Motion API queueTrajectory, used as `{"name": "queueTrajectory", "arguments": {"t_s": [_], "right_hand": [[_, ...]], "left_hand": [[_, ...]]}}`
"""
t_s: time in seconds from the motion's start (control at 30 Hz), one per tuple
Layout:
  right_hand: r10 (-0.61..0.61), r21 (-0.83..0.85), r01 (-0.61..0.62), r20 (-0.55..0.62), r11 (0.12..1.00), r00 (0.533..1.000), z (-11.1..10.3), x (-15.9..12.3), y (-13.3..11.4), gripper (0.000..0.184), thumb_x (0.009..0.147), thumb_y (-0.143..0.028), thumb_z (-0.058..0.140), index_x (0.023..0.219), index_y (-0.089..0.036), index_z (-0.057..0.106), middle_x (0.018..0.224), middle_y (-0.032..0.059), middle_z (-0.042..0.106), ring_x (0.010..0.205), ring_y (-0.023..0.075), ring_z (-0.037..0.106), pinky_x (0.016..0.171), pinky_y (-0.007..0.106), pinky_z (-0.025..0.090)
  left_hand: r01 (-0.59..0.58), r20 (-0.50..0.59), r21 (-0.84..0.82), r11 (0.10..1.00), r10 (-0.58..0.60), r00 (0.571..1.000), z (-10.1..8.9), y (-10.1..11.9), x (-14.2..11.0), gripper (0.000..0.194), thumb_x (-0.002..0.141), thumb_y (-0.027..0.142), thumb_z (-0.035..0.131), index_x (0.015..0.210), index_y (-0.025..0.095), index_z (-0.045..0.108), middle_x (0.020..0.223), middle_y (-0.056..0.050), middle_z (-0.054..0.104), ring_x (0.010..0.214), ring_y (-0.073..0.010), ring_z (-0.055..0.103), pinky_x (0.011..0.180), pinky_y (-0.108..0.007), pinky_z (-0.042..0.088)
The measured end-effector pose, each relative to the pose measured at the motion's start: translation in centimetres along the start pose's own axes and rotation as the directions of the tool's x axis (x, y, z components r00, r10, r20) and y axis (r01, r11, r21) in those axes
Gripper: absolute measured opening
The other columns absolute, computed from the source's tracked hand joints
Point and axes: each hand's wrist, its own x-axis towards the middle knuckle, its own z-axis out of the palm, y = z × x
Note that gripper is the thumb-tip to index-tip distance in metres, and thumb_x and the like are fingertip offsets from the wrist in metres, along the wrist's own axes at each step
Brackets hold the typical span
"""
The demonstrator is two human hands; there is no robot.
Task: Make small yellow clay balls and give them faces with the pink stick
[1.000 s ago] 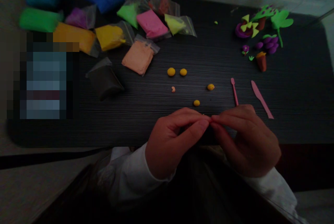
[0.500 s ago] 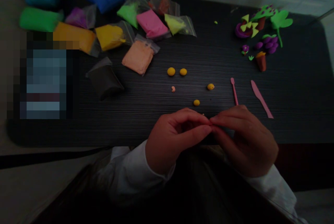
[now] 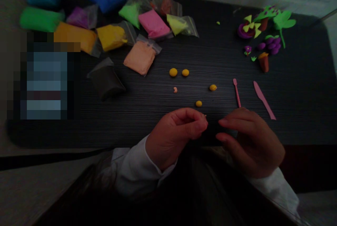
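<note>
My left hand (image 3: 181, 127) is closed at the front edge of the dark table, thumb and fingertips pinched together; whatever sits between them is too small to make out. A short way to its right, my right hand (image 3: 247, 138) is open, thumb and forefinger apart with nothing seen between them. Just beyond the hands lies a small yellow clay ball (image 3: 198, 103). Another yellow ball (image 3: 213, 88) bears tiny specks. Farther off, two yellow balls (image 3: 173, 72) sit side by side, near a small curled peach clay bit (image 3: 175, 90).
A pink knife-shaped tool (image 3: 264, 99) and a thin pink stick tool (image 3: 237, 93) lie at the right. Clay figures, among them a purple grape bunch (image 3: 273, 45), stand at the back right. Several bags of coloured clay, including a peach one (image 3: 140, 57), cover the back left.
My hands have come apart: fingertips that met now have a gap between them. My right hand has opened, and my left has drawn slightly left, still pinched.
</note>
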Motion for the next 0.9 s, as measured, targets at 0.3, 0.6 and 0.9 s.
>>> {"name": "queueTrajectory", "arguments": {"t_s": [0.3, 0.6, 0.9], "right_hand": [[0.081, -0.015, -0.082, -0.082, 0.996, 0.993, 0.7, -1.0, 2.1, 0.03, 0.071, -0.008, 0.061, 0.097, -0.021, 0.061, 0.085, 0.0024, 0.063, 0.08, 0.0168, 0.058, 0.072, 0.034, 0.047], [0.148, 0.012, -0.147, -0.103, 0.989, 0.984, 0.8, -0.9, 2.4, 0.026, 0.073, -0.009, 0.059, 0.095, -0.022, 0.063, 0.083, 0.0021, 0.063, 0.078, 0.0157, 0.057, 0.072, 0.033, 0.046], [0.161, 0.001, -0.162, -0.093, 0.987, 0.983, 0.8, -0.9, 2.4, 0.026, 0.073, -0.009, 0.058, 0.096, -0.022, 0.062, 0.084, 0.0024, 0.063, 0.08, 0.0161, 0.057, 0.073, 0.034, 0.046]], "left_hand": [[-0.085, -0.003, -0.2, 0.976, 0.086, 0.996, -0.5, 0.3, 0.4, 0.006, 0.07, 0.018, 0.066, 0.07, 0.012, 0.064, 0.07, 0.0, 0.057, 0.067, -0.0085, 0.05, 0.054, -0.018, 0.039], [-0.032, 0.049, -0.269, 0.963, 0.047, 0.998, -0.6, 0.0, 0.5, 0.008, 0.071, 0.019, 0.065, 0.074, 0.011, 0.066, 0.072, 0.0, 0.058, 0.067, -0.0069, 0.05, 0.055, -0.017, 0.039], [-0.022, 0.064, -0.292, 0.956, 0.042, 0.997, -0.5, 0.2, 0.6, 0.006, 0.072, 0.016, 0.064, 0.075, 0.011, 0.066, 0.073, 0.0, 0.058, 0.067, -0.0067, 0.05, 0.056, -0.018, 0.039]]}}
